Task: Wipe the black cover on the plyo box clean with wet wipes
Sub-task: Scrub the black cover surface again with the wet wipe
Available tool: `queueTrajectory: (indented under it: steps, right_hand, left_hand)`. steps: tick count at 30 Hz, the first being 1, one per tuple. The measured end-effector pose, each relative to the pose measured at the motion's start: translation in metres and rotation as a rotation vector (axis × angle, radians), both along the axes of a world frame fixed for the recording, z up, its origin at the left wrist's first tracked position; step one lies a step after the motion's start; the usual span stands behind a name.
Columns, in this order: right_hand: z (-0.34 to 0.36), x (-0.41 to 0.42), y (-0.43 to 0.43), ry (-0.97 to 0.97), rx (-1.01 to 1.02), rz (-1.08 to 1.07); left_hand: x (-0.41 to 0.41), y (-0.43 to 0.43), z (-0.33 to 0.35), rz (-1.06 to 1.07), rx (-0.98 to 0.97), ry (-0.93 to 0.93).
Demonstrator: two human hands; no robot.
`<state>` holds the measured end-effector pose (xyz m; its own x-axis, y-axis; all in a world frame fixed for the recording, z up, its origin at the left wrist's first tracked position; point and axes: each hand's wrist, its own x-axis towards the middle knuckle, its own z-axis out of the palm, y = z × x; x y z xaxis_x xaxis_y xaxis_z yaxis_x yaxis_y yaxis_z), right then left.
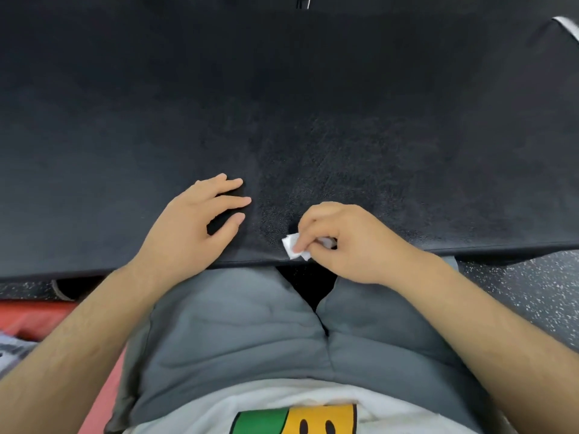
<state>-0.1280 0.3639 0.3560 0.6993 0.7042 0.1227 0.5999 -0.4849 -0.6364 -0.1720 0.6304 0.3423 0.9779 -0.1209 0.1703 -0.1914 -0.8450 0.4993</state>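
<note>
The black textured cover (313, 104) of the plyo box fills the upper half of the view, its near edge just in front of my legs. My right hand (341, 242) pinches a small folded white wet wipe (294, 248) and holds it against the cover at the near edge. A duller, speckled patch of cover lies above the wipe. My left hand (194, 227) rests flat on the cover to the left, fingers straight and spread, holding nothing.
My grey trousers (250, 333) press against the box's front edge. Speckled dark gym flooring (526, 289) shows at the right. A red mat (34, 317) lies on the floor at the lower left. A white strip (568, 26) marks the cover's far right corner.
</note>
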Motion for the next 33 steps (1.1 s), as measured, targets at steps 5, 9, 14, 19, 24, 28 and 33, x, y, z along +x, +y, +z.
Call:
queueTrajectory:
  steps: [5,9,14,19,24,28,33]
  right_hand:
    - [-0.006,-0.018,0.037,-0.052,0.014,0.117]
    - [-0.008,-0.012,-0.012,-0.079,-0.009,0.066]
    - [-0.008,-0.016,0.017,-0.087,0.055,0.086]
    - [-0.010,-0.022,0.069,-0.088,0.069,0.159]
    - [-0.015,-0.026,0.063,-0.038,0.050,0.132]
    - [-0.007,-0.024,0.107,-0.036,0.071,0.189]
    - [-0.009,-0.019,0.078,-0.039,0.026,0.185]
  left_hand:
    - [0.001,-0.001,0.000,0.005,-0.019,0.010]
    - [-0.006,0.011,0.002,-0.071,-0.011,0.044]
    - [-0.012,0.015,-0.004,0.070,0.020,-0.069]
    - [-0.010,0.028,-0.003,0.095,0.046,-0.105]
    - [-0.023,0.044,-0.012,0.180,0.016,-0.052]
    - [-0.018,0.047,-0.012,0.173,0.006,-0.036]
    - [-0.020,0.052,-0.011,0.121,0.007,-0.065]
